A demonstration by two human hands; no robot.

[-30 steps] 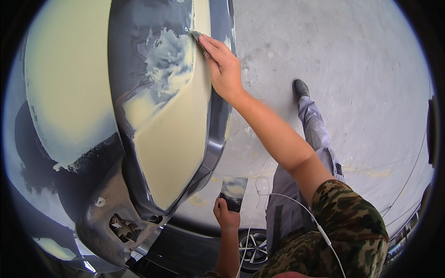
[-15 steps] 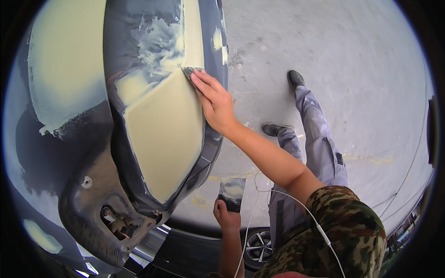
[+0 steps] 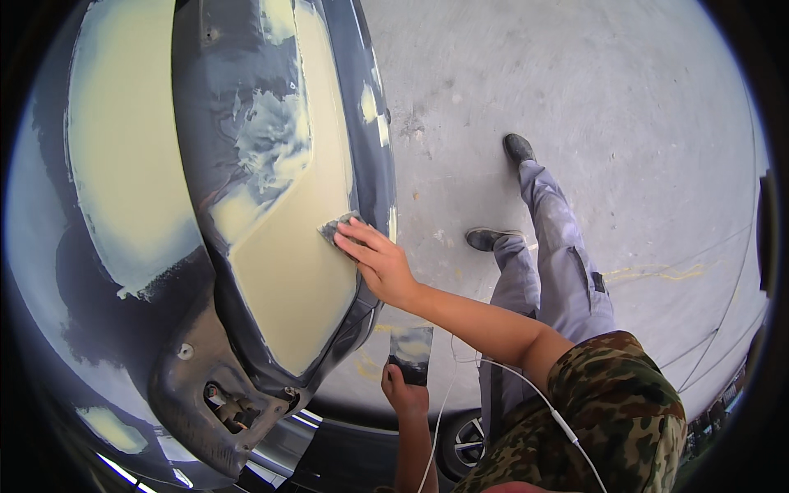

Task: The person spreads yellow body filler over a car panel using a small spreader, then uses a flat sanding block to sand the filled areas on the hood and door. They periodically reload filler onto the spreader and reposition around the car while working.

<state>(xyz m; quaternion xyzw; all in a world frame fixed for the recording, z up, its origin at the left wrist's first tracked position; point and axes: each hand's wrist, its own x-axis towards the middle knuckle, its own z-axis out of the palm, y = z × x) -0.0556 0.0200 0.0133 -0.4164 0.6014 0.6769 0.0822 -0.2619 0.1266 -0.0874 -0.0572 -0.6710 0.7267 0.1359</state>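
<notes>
My right hand [image 3: 380, 264] reaches out over a dark car body panel, its fingers laid along a thin grey spreader [image 3: 331, 230]. The spreader's edge touches a broad smooth patch of cream-coloured filler [image 3: 289, 283]. Lower in view, my left hand [image 3: 405, 393] grips the near end of a dark rectangular plate [image 3: 410, 355], thumb on top. Pale filler is smeared over that plate. Beyond the spreader, a rougher whitish smear [image 3: 271, 140] covers part of the panel.
A second large filler patch [image 3: 131, 164] lies on the bodywork at the left. Below it, a worn dark trim piece [image 3: 189, 394] has an opening with a connector inside. A white cable [image 3: 526, 393] hangs across my shirt. A car wheel [image 3: 468, 444] shows near the bottom, on grey floor [image 3: 625, 99].
My right hand has drawn the spreader nearer to me across the cream filler. The view has shifted slightly over the car. My left hand keeps its hold on the plate.
</notes>
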